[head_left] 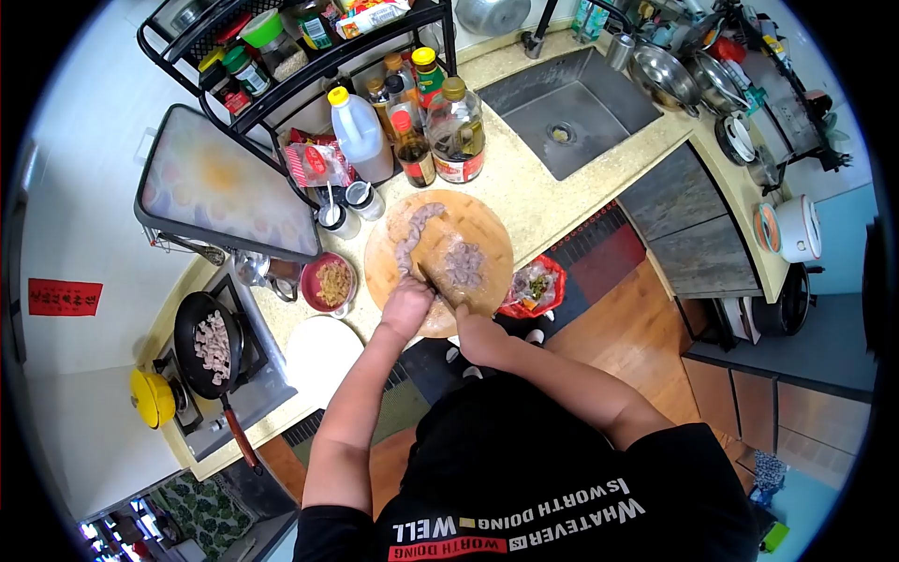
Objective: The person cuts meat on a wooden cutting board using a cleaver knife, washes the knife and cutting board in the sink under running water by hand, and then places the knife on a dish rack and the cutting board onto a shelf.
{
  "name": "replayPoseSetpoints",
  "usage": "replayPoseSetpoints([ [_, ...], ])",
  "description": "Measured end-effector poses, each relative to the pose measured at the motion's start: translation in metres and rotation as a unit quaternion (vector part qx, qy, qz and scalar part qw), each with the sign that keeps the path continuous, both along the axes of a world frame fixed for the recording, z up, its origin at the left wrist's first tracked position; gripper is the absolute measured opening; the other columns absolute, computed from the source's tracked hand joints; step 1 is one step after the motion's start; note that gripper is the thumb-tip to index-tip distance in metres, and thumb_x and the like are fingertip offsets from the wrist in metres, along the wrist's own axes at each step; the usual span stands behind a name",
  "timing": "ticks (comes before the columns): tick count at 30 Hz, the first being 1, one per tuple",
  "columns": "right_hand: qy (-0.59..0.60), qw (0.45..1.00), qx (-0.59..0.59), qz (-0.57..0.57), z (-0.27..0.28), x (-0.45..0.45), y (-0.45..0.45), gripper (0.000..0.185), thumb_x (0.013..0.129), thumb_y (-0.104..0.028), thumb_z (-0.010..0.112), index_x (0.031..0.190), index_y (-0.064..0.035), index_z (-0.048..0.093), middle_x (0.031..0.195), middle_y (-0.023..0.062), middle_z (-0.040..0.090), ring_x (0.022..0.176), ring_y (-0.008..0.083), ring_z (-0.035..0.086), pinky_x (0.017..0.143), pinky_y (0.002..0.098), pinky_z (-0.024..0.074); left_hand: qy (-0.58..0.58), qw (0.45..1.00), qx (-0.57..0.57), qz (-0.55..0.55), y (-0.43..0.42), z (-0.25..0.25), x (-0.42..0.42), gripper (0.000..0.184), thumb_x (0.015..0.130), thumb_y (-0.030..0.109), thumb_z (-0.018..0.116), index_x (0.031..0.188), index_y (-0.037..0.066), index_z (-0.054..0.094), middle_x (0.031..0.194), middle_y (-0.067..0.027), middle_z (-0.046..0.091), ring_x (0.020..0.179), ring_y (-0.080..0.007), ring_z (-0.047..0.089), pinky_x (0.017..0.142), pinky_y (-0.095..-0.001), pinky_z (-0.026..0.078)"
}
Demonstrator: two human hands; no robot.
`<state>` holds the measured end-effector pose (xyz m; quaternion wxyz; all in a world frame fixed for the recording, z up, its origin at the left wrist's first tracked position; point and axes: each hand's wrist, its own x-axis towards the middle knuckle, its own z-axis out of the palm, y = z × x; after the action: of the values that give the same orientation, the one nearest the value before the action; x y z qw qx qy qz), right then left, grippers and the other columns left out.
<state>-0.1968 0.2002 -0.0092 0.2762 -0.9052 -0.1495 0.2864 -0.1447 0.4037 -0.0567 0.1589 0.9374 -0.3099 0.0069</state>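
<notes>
At the centre of the frame, a round wooden board [489,223] lies on the pale table [521,189], bearing a long greyish-pink strip [405,254] along its left part and a chopped heap [464,265] right of its middle. The left hand [407,306] curls at the strip's lower end; whether it grips cannot be told. The right hand [480,339], at the board's lower edge, is closed around a knife [441,295], its blade beside the left hand. A red bowl [310,292] of minced food sits just left of the board
</notes>
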Motion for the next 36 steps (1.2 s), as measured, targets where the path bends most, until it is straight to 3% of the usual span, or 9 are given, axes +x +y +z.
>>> replayPoseSetpoints([
  [7,-0.009,0.999,-0.010,-0.034,-0.009,0.030,0.025,0.023,0.090,-0.004,0.049,0.111,0.0038,0.047,0.092,0.0291,0.069,0.089,0.0452,0.069,0.078,0.0537,0.0548,-0.006,0.999,-0.031,-0.003,-0.001,0.001,-0.002,0.006,0.071,0.004,0.064,0.077,0.004,0.066,0.080,-0.0129,0.065,0.084,-0.0316,0.062,0.083,-0.0399,0.051],
  [15,-0.053,0.997,0.009,-0.049,-0.015,0.043,-0.030,0.020,0.090,-0.005,0.048,0.109,0.0023,0.046,0.084,0.0290,0.068,0.082,0.0461,0.068,0.073,0.0564,0.0530,-0.043,0.984,-0.090,0.149,-0.031,0.022,-0.009,0.014,0.075,0.008,0.070,0.079,0.000,0.059,0.070,-0.0182,0.060,0.075,-0.0378,0.062,0.085,-0.0450,0.050],
  [19,-0.082,0.992,0.043,-0.085,0.013,0.048,-0.056,0.020,0.094,-0.011,0.050,0.109,0.0016,0.045,0.079,0.0298,0.066,0.077,0.0496,0.065,0.070,0.0591,0.0498,-0.026,0.983,-0.090,0.160,-0.068,0.039,-0.008,0.068,0.079,0.024,0.076,0.134,-0.003,0.047,0.130,-0.0275,0.054,0.112,-0.0413,0.056,0.100,-0.0468,0.045],
  [22,-0.094,0.976,0.077,-0.179,0.019,0.026,-0.087,0.028,0.095,-0.016,0.055,0.112,0.0024,0.044,0.082,0.0341,0.063,0.080,0.0528,0.062,0.071,0.0614,0.0470,0.013,0.984,-0.041,0.173,-0.098,0.017,0.005,0.104,0.077,0.048,0.079,0.154,0.003,0.026,0.155,-0.0271,0.030,0.135,-0.0450,0.039,0.110,-0.0488,0.038],
  [25,-0.172,0.960,0.128,-0.179,-0.022,0.001,-0.124,0.033,0.095,-0.011,0.058,0.122,0.0048,0.046,0.073,0.0280,0.064,0.070,0.0475,0.065,0.065,0.0539,0.0522,-0.038,0.970,-0.019,0.241,-0.118,0.012,0.020,0.069,0.083,0.043,0.074,0.139,0.010,0.050,0.141,-0.0239,0.045,0.126,-0.0408,0.047,0.103,-0.0481,0.043],
  [28,-0.078,0.965,0.127,-0.216,-0.021,-0.020,-0.144,0.033,0.096,-0.008,0.058,0.125,0.0017,0.045,0.068,0.0202,0.063,0.054,0.0333,0.065,0.051,0.0441,0.0514,-0.027,0.971,-0.064,0.230,-0.116,-0.009,0.043,0.038,0.083,0.032,0.072,0.114,0.011,0.063,0.113,-0.0143,0.058,0.108,-0.0330,0.057,0.089,-0.0477,0.049],
  [30,-0.040,0.956,0.152,-0.247,-0.015,-0.027,-0.148,0.035,0.096,-0.013,0.058,0.125,0.0017,0.045,0.083,0.0292,0.065,0.077,0.0463,0.064,0.068,0.0524,0.0513,-0.049,0.968,-0.091,0.229,-0.114,-0.021,0.054,0.027,0.084,0.028,0.069,0.102,0.010,0.064,0.098,-0.0109,0.058,0.096,-0.0317,0.060,0.081,-0.0484,0.051],
  [33,0.003,0.953,0.140,-0.270,-0.007,-0.029,-0.152,0.037,0.095,-0.014,0.059,0.126,0.0010,0.045,0.092,0.0331,0.067,0.090,0.0515,0.064,0.077,0.0550,0.0521,-0.041,0.965,-0.104,0.236,-0.109,-0.027,0.068,0.021,0.084,0.024,0.067,0.096,0.007,0.065,0.091,-0.0106,0.061,0.087,-0.0319,0.064,0.073,-0.0476,0.052],
  [36,0.016,0.954,0.134,-0.269,0.005,-0.023,-0.155,0.035,0.095,-0.013,0.059,0.124,0.0005,0.046,0.091,0.0324,0.067,0.089,0.0507,0.065,0.076,0.0537,0.0528,0.039,0.941,-0.165,0.292,-0.108,-0.018,0.077,0.019,0.085,0.022,0.065,0.091,0.004,0.065,0.092,-0.0148,0.065,0.086,-0.0342,0.065,0.071,-0.0460,0.053],
])
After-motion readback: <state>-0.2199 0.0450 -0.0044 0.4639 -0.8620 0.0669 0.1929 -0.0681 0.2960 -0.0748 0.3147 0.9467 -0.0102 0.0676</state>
